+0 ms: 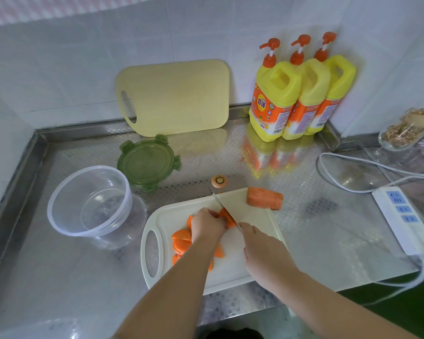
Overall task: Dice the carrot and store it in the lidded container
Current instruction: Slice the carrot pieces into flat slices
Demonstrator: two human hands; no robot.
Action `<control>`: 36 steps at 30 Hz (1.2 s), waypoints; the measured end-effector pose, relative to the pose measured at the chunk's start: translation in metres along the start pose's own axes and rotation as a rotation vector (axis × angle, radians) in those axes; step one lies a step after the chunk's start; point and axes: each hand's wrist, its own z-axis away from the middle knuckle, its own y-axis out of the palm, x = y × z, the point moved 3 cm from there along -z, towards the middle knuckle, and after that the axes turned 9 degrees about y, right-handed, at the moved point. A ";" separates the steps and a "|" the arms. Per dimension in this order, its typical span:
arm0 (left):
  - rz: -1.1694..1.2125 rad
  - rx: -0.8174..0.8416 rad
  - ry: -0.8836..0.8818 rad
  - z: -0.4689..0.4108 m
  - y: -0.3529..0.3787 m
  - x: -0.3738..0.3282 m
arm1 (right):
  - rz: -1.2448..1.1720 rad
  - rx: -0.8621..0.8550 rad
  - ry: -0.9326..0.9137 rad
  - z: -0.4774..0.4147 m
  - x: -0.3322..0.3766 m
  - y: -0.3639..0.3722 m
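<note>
On the white cutting board [245, 263] my left hand [206, 227] pins down a carrot piece [227, 217]. My right hand [262, 250] grips a knife [220, 204], whose blade rests across that piece. Several cut carrot slices [181, 242] lie left of my left wrist. A larger uncut carrot chunk [264, 198] sits at the board's far right corner. The cut-off carrot top [219, 181] lies on the counter behind the board. The clear round container [66, 226] stands empty to the left, its green clip lid [148, 162] lying behind it.
A yellow cutting board [176, 96] leans on the tiled wall. Three yellow detergent bottles [301, 94] stand in the back corner. A white power strip [402, 218] with cables lies at the right. A glass vessel [402, 135] of dried material sits far right.
</note>
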 end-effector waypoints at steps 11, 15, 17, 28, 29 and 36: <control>0.015 -0.007 -0.006 0.000 0.001 0.003 | 0.122 0.019 -0.005 -0.005 0.007 -0.013; 0.021 -0.019 -0.004 0.000 0.002 0.004 | 0.109 0.031 -0.006 -0.007 0.008 -0.014; 0.019 -0.029 0.000 0.000 0.002 0.004 | 0.108 0.029 -0.004 -0.007 0.008 -0.013; 0.008 -0.021 0.022 -0.003 0.003 0.006 | 0.141 0.060 -0.035 -0.006 0.006 -0.013; 0.004 -0.016 0.022 -0.004 0.003 0.006 | 0.150 0.060 -0.040 -0.007 0.006 -0.012; 0.016 -0.003 0.036 -0.008 0.004 0.010 | 0.203 0.097 -0.042 -0.016 0.000 -0.001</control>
